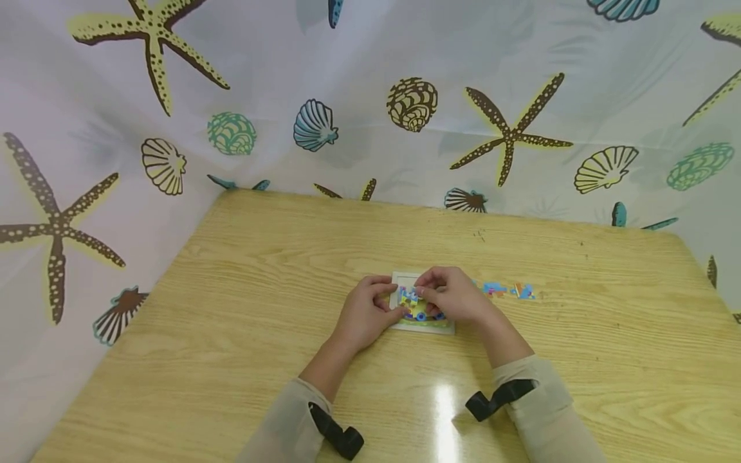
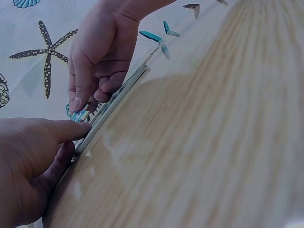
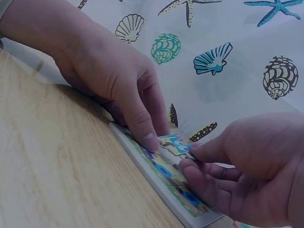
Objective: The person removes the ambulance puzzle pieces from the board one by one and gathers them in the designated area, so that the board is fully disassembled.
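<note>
A small jigsaw puzzle board (image 1: 425, 329) with a white rim lies on the table. Yellow picture pieces with blue wheels fill its lower part. At its left side is my left hand (image 1: 365, 312), holding the board with thumb and fingers; the thumb rests on the picture near the lower left. My right hand (image 1: 457, 297) is over the board's right part and pinches a colourful puzzle piece (image 3: 175, 145) between thumb and index finger. That piece is tilted just above the board, close to the left thumb. The right hand covers part of the picture.
Right of the board, loose puzzle pieces (image 1: 523, 291) in blue, pink and orange lie on the wooden table (image 1: 260, 270). A white cloth (image 1: 359, 77) printed with shells and starfish hangs behind and along the left side. Black straps (image 1: 500, 395) circle both sleeves.
</note>
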`<state>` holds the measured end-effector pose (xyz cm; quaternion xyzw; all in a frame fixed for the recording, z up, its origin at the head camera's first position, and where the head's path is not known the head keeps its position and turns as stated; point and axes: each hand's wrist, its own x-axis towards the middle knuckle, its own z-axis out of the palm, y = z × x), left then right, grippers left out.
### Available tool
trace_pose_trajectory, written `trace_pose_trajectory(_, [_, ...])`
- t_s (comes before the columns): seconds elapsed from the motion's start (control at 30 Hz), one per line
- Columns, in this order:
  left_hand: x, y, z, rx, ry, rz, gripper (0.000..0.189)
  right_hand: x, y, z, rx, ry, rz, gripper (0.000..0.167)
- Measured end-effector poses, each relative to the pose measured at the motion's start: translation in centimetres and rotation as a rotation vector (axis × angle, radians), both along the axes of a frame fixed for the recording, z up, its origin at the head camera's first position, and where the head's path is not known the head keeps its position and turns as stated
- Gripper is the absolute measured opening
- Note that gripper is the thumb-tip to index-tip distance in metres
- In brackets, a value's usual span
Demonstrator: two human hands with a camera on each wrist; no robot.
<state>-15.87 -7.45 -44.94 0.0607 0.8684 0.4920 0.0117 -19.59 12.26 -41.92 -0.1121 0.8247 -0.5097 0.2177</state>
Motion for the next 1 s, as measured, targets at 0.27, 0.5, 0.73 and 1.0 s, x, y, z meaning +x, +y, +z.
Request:
trace_pose_trajectory(0.27, [0.0, 0.0, -0.2, -0.008, -0.007, 0.009, 0.048, -0.4, 1.4, 0.4, -0.061, -0.054, 0.033, 0.024])
trace_pose_trajectory(0.5, [-0.1, 0.0, -0.3, 0.011, -0.005, 0.009, 0.049, -0.7, 2.4, 0.4, -0.063, -0.103, 0.042, 0.024])
trace_pose_trajectory(0.73, [0.3, -0.2, -0.5, 0.018, -0.022, 0.016, 0.048, -0.8, 3.2, 0.5, -0.057, -0.125, 0.024, 0.023])
trace_pose_trajectory(1.0, [-0.1, 0.0, -0.6, -0.011, -0.005, 0.021, 0.049, -1.1, 4.9, 1.2, 0.018, -0.107, 0.008, 0.023])
